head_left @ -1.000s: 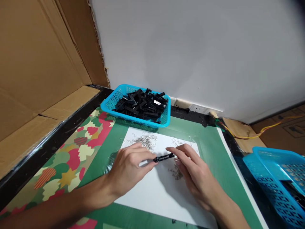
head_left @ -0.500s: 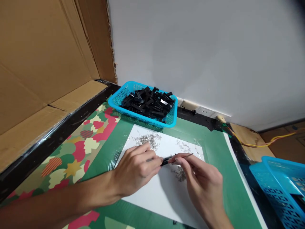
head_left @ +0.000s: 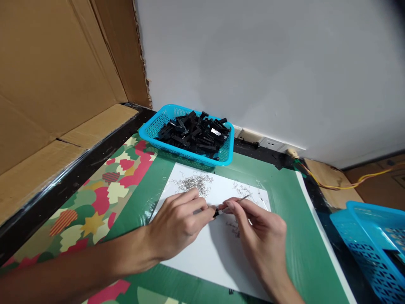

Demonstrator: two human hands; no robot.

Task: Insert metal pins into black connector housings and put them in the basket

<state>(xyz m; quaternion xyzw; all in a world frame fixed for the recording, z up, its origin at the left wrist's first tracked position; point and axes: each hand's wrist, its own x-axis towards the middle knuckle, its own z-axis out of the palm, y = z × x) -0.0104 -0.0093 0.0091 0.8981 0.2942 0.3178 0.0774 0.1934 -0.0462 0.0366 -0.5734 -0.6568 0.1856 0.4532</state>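
Over a white sheet of paper [head_left: 202, 257], my left hand [head_left: 182, 221] pinches a small black plastic piece [head_left: 216, 212], most of it hidden by the fingers. My right hand [head_left: 257, 230] is closed around a thin, pointed metal tool that looks like tweezers [head_left: 244, 198], its far end sticking out above the knuckles. The right fingertips meet the black piece beside the left thumb and finger. Behind the hands lies a pile of tiny metal parts [head_left: 194, 185] on the paper. A thinner scatter of such parts [head_left: 242, 188] lies to its right.
A blue basket [head_left: 186, 158] full of black plastic pieces [head_left: 196, 133] stands at the back by the wall. Another blue basket [head_left: 357, 240] is at the right edge. Cardboard [head_left: 57, 71] rises on the left. A socket strip [head_left: 272, 143] with yellow cable [head_left: 344, 187] runs along the wall.
My right hand has shifted slightly left, closer to the left hand, and less of the black piece shows between them. The whole view has moved a little.
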